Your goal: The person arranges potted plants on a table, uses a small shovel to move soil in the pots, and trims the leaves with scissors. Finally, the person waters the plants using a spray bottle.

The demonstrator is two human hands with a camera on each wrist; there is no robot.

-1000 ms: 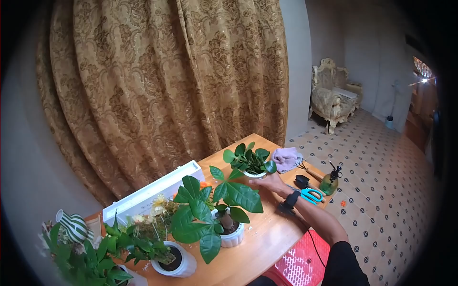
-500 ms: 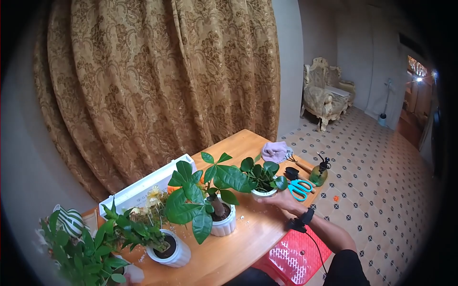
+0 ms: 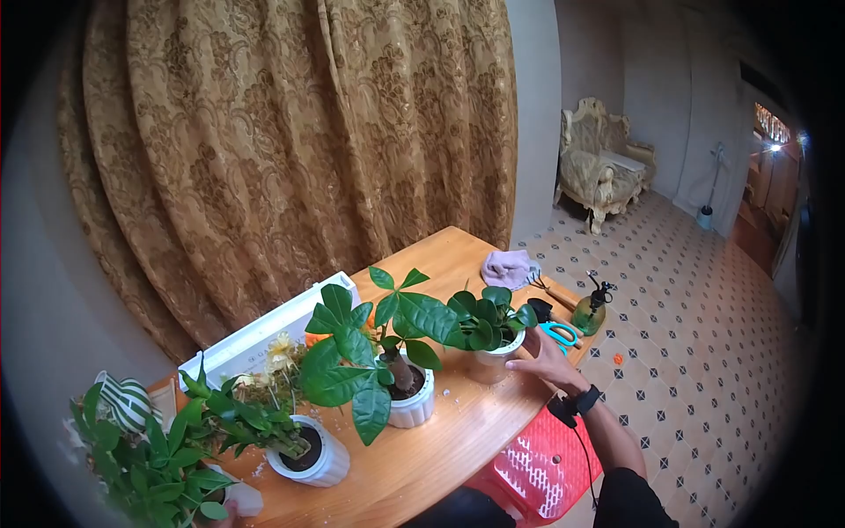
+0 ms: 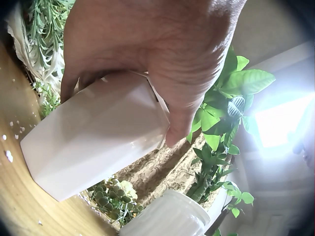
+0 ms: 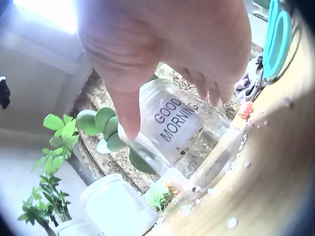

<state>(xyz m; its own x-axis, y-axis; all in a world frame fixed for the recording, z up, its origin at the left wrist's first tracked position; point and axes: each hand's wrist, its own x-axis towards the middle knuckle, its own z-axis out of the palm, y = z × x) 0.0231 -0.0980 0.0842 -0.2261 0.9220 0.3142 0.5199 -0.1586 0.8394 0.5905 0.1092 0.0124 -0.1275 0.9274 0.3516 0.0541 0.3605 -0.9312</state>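
The bench [image 3: 449, 431] is showing smooth wood with a soft sheen. The lettered container [image 5: 177, 123] is looking transparent and glossy, and the faceted pot [image 4: 93, 137] smooth, like plastic. The curtain [image 3: 264, 158] is showing patterned cloth, the towel [image 3: 506, 269] matt cloth, the stool [image 3: 539, 471] glossy plastic.

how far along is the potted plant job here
Looks done: the two middle white pots stand unheld, with plants in soil. In hand: the left hand grips the leftmost white pot, the right hand the clear "GOOD MORNING" pot. Probably left: releasing both, clearing the white crumbs off the table, and perhaps putting away the scissors and spray bottle.
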